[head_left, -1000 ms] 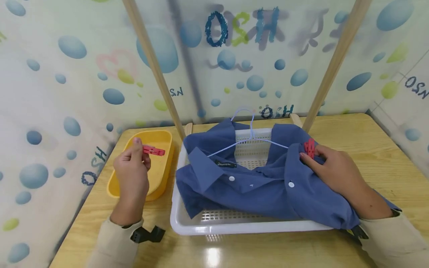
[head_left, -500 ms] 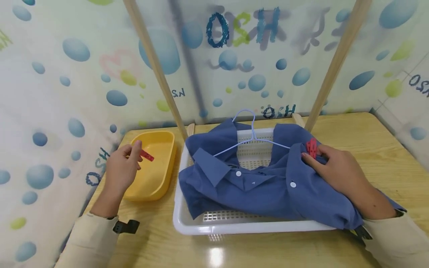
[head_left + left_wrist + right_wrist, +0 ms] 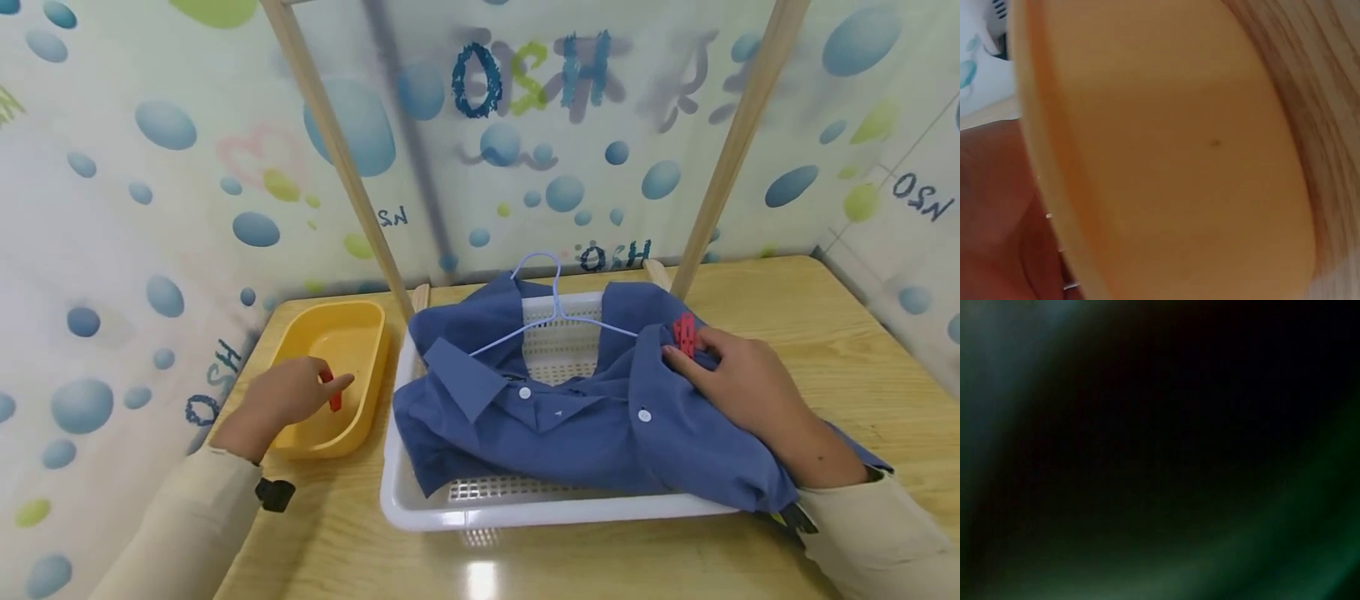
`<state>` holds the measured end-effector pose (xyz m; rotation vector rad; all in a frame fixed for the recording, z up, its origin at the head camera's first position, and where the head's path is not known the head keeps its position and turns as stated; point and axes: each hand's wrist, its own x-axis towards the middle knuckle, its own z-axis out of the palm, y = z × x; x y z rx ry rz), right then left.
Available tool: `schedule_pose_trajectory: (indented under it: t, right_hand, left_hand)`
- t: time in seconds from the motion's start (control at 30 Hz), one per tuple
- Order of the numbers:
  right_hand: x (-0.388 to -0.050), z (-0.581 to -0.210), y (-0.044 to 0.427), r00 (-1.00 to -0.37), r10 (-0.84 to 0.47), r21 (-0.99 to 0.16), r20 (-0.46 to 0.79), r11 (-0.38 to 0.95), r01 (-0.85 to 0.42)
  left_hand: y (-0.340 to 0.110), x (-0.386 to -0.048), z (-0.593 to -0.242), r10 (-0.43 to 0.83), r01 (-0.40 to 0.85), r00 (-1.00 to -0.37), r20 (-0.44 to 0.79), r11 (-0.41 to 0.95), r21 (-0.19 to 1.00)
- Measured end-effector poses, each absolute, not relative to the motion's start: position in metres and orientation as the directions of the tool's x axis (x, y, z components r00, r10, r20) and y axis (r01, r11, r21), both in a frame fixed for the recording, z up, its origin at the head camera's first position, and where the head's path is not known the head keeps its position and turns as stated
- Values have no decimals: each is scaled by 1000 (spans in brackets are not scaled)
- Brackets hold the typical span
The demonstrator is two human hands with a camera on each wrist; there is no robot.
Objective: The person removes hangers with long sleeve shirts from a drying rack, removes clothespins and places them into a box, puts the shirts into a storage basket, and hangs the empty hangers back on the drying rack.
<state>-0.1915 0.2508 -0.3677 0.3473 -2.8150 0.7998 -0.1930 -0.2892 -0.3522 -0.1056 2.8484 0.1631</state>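
Note:
My left hand point(image 3: 288, 392) is over the yellow tub point(image 3: 375, 392), pinching a red clothespin point(image 3: 335, 398) that points down into it. In the left wrist view, the tub's side point(image 3: 1179, 156) fills most of the picture and part of the left hand point(image 3: 997, 206) shows at the left; its fingertips are hidden behind the rim. At the collar of a blue button shirt point(image 3: 570, 442), my right hand point(image 3: 742, 375) pinches another red clothespin point(image 3: 684, 335). The shirt drapes over a pale blue hanger point(image 3: 557, 300). The right wrist view is too dark to read.
Under the shirt is a white perforated basket point(image 3: 427, 512). Two wooden poles, one left point(image 3: 337, 158) and one right point(image 3: 738, 150), rise behind it. A patterned wall point(image 3: 465, 192) backs the wooden table point(image 3: 840, 333).
The left hand has turned and lowered its clothespin from above the tub down into it. The right hand, the shirt and its clothespin have stayed nearly still.

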Motion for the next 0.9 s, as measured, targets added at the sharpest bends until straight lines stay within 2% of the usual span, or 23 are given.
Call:
schedule_pose_trajectory:
  t: [0.33, 0.9]
  right_hand:
    - [-192, -368, 251, -950, -172, -489, 260, 825, -283]
    - [-191, -369, 249, -941, -177, -486, 290, 820, -303]
  left_hand:
    - [-288, -192, -365, -33, -58, -957, -288, 995, 79]
    - [-288, -183, -366, -24, -39, -953, -303, 998, 47]
